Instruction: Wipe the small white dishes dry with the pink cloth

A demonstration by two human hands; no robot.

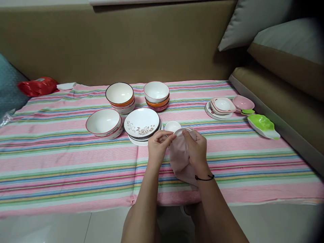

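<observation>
My left hand [159, 145] is closed, thumb and fingers pinching the edge of a small white dish [179, 131]. Most of that dish is hidden by my fingers and a pale pink cloth [178, 158]. My right hand [197, 147], with a black cord on its wrist, is closed on the cloth and presses it against the dish with the thumb. The cloth hangs down toward the front edge of the striped cover. Just beyond my hands stands a small white bowl [172, 126]. A stack of flower-patterned plates [142, 122] lies to the left of my left hand.
Stacked bowls [119, 93] and more bowls [156, 91] stand at the back; another pair of bowls [103, 122] is left of the plates. Rightward are small plates with a pink-rimmed bowl [223, 105], a pink bowl [243, 103] and a green leaf-shaped dish [262, 125]. A striped cloth [76, 162] lies beneath.
</observation>
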